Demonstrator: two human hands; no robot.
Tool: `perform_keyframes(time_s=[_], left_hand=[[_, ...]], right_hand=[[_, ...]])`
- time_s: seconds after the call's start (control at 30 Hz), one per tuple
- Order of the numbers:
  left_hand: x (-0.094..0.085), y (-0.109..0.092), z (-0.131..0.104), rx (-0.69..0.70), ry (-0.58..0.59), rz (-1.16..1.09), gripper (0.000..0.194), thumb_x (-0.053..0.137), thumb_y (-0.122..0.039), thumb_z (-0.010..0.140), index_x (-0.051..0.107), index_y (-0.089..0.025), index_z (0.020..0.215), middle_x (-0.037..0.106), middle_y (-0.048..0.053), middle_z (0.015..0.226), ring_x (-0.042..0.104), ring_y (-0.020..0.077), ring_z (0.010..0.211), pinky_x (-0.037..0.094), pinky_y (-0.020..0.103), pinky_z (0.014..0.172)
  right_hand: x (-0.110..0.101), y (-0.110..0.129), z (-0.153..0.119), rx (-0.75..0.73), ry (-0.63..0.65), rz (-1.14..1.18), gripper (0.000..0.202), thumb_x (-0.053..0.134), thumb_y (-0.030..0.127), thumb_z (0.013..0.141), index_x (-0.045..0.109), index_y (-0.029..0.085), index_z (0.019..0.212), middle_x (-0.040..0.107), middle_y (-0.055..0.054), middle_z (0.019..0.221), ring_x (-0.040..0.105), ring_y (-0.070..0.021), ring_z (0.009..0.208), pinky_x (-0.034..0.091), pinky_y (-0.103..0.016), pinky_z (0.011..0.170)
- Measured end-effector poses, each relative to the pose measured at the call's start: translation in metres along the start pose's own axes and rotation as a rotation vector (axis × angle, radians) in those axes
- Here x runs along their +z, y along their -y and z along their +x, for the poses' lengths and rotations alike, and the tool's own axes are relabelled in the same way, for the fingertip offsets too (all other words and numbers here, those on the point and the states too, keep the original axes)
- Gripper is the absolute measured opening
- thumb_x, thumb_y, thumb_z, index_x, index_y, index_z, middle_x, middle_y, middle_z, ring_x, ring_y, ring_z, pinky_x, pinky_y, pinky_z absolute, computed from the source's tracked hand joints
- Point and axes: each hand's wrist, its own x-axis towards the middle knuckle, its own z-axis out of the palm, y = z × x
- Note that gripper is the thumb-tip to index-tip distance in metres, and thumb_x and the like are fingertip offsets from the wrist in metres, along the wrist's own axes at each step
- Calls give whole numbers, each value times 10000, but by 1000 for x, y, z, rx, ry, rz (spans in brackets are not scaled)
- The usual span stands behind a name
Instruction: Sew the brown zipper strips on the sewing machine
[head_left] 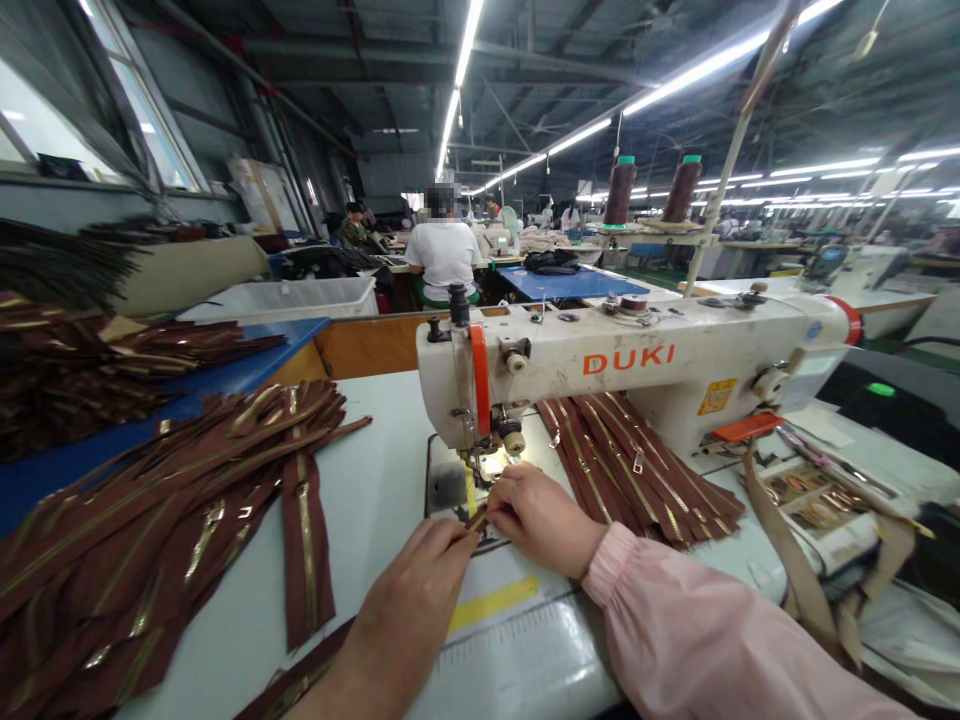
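Note:
Just in front of the sewing machine's [555, 350] needle area, my left hand [420, 585] and my right hand [541, 515] meet, fingers pinched together. Between their fingertips is the end of a brown zipper [478, 520] with gold teeth. A length of brown zipper tape also shows beneath my left wrist; I cannot tell whether it is the same piece. To the left lies a big heap of brown zippers [217, 500], with one strip hanging apart from it. More brown zippers [622, 465] are laid side by side under the machine's arm.
A box of small metal parts [821, 500] sits at the right, with a tan strap [772, 520] beside it. Further zipper bundles [112, 365] lie on a blue table at left. Two thread cones [619, 192] stand behind the machine. A person in white [442, 250] sits ahead.

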Motion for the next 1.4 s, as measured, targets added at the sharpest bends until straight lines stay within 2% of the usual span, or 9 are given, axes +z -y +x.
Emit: perform_keyframes(time_s=[0.2, 0.37, 0.47, 0.53, 0.73, 0.83, 0.97, 1.23, 1.4], left_hand=[[-6, -3, 5, -65, 96, -50, 312, 396, -93, 868, 638, -204, 1031, 621, 60, 945, 589, 220, 915, 529, 362, 830], [-31, -9, 23, -178, 346, -189, 248, 496, -95, 773, 665, -191, 927, 617, 57, 963, 593, 210, 941, 499, 347, 885], [-39, -13, 30, -219, 459, -241, 220, 507, -124, 798, 680, -186, 918, 612, 52, 934, 603, 200, 923, 493, 332, 883], [-38, -16, 30, -224, 442, -256, 242, 462, -126, 836, 686, -189, 904, 613, 51, 913, 605, 194, 899, 503, 329, 857], [-20, -21, 18, -151, 247, -234, 297, 408, -98, 858, 666, -189, 973, 617, 59, 897, 604, 193, 861, 536, 339, 795], [-15, -20, 11, -55, 175, -110, 299, 411, -84, 849, 657, -182, 985, 626, 76, 900, 601, 218, 865, 550, 379, 771], [-14, -15, 5, 136, 101, 80, 336, 387, -67, 862, 621, -157, 1086, 639, 114, 1103, 576, 243, 1055, 517, 418, 898], [-15, -1, 6, 371, 174, 353, 370, 307, -89, 920, 610, -94, 1132, 674, 117, 1148, 609, 222, 1089, 497, 355, 947], [-12, 9, 13, 331, 190, 330, 367, 309, -110, 930, 589, -96, 1167, 648, 120, 1205, 590, 206, 1132, 490, 340, 963]], right_hand=[[-2, 3, 1, 0, 18, -53, 106, 561, 133, 840, 617, 158, 754, 590, -38, 796, 516, -170, 808, 374, -271, 707], [-4, 4, 4, -25, 42, -72, 89, 568, 133, 842, 639, 146, 789, 601, -51, 824, 522, -175, 830, 383, -276, 727], [-3, 3, 6, -58, 58, -67, 80, 582, 136, 834, 658, 146, 811, 615, -56, 840, 527, -175, 841, 380, -274, 724], [-3, 2, 8, -69, 66, -56, 79, 592, 139, 826, 669, 150, 814, 622, -55, 840, 532, -175, 845, 376, -271, 720], [-2, 1, 11, -23, 78, -27, 71, 609, 153, 811, 677, 146, 829, 626, -51, 836, 541, -176, 848, 370, -262, 715], [-1, 2, 10, 9, 70, -23, 85, 598, 152, 814, 679, 146, 837, 626, -52, 839, 545, -179, 850, 374, -261, 722], [1, 4, 9, 33, 52, -21, 110, 570, 120, 813, 678, 141, 824, 637, -59, 849, 547, -179, 854, 380, -261, 735], [6, 3, 10, 89, -20, 23, 120, 556, 114, 819, 664, 166, 816, 620, -46, 834, 548, -165, 820, 379, -247, 688], [6, -1, 2, 132, -175, 102, 134, 527, 119, 855, 637, 166, 916, 619, -45, 879, 562, -149, 808, 407, -245, 718]])
